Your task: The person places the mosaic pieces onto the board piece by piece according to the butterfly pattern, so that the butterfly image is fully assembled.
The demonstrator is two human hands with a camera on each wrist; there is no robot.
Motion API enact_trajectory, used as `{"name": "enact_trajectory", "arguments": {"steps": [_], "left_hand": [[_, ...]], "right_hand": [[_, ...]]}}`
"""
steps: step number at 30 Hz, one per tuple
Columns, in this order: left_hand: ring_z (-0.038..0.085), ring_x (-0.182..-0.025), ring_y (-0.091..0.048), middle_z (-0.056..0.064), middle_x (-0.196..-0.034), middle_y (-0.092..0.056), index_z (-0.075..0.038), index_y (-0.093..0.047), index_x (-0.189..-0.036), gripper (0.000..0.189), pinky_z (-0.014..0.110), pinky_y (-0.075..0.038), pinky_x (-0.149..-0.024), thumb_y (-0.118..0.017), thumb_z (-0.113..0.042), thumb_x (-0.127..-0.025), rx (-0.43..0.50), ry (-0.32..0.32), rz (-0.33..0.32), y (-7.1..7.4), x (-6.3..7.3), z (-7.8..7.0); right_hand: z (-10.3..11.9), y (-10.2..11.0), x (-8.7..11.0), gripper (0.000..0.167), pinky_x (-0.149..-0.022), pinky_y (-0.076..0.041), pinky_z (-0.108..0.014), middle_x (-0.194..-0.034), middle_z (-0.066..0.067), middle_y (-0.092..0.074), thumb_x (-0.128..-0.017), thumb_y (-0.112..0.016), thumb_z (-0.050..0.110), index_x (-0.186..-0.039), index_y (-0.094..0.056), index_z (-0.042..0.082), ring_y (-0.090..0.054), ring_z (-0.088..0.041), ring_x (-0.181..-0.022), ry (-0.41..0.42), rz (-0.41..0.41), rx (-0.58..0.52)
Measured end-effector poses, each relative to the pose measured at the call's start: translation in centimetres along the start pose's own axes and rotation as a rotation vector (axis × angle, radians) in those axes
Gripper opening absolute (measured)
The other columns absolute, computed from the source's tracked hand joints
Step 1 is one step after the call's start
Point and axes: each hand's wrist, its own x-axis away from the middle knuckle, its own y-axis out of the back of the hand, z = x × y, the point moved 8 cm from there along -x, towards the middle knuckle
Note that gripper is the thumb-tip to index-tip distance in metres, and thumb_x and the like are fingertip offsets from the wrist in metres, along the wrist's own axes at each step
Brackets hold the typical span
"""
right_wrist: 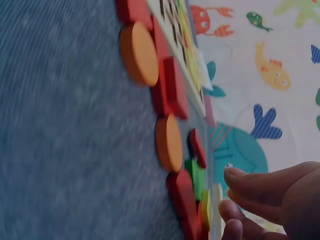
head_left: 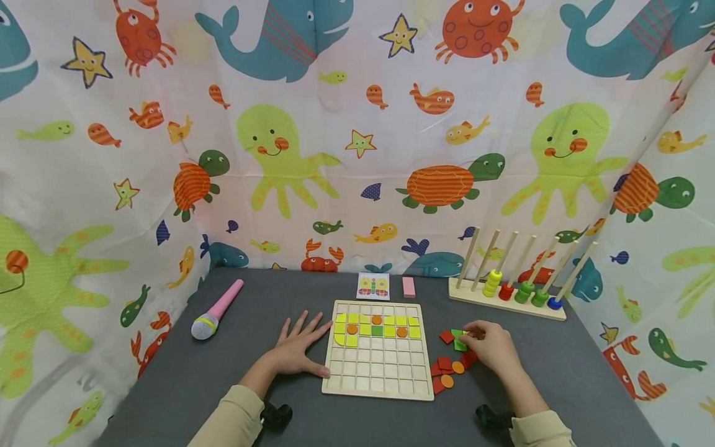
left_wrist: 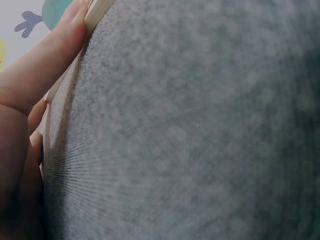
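My left hand lies spread on the table, its thumb touching the left edge of a wooden grid board. Yellow tiles, three orange discs and a green square tile fill part of its upper rows. Right of the board, my right hand reaches its fingertips over green tiles in a loose pile. Red tiles and orange discs lie there too. In the right wrist view, thumb and fingers are bent, with no piece visible between them.
Behind the board are a butterfly pattern card and a pink block. A toy microphone lies at left. A peg stand with coloured rings stands at back right. A printed curtain borders the table.
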Motion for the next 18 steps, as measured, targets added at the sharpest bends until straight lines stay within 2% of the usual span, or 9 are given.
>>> {"name": "enact_trajectory", "arguments": {"steps": [7,14,18], "left_hand": [[0.040,-0.156,0.008,0.005,-0.171,-0.010,-0.031,-0.022,-0.162,0.121,0.069,0.014,-0.116,-0.076,-0.079,-0.065,0.015,-0.026,-0.017,-0.1,0.1,0.1],[0.036,-0.157,0.009,0.000,-0.171,-0.009,-0.036,-0.021,-0.162,0.119,0.068,0.012,-0.117,-0.073,-0.082,-0.066,-0.022,-0.008,-0.014,0.0,0.1,0.1],[0.037,-0.157,0.009,-0.001,-0.171,-0.009,-0.037,-0.021,-0.162,0.117,0.069,0.011,-0.117,-0.074,-0.080,-0.066,-0.026,0.000,-0.012,0.0,0.1,0.1]], "right_hand": [[-1.3,-0.2,-0.5,0.037,-0.063,-0.041,-0.031,-0.089,-0.008,-0.065,-0.089,-0.079,0.029,-0.113,-0.072,0.002,-0.053,-0.023,-0.078,-0.019,0.039,0.047],[-2.0,0.0,-0.7,0.046,-0.065,-0.048,-0.039,-0.092,-0.012,-0.067,-0.089,-0.078,0.034,-0.115,-0.068,-0.002,-0.058,-0.024,-0.079,-0.061,0.020,0.117],[-2.4,0.2,-0.9,0.046,-0.064,-0.048,-0.038,-0.091,-0.012,-0.068,-0.088,-0.078,0.035,-0.112,-0.069,-0.004,-0.059,-0.024,-0.077,-0.089,0.013,0.128]]}}
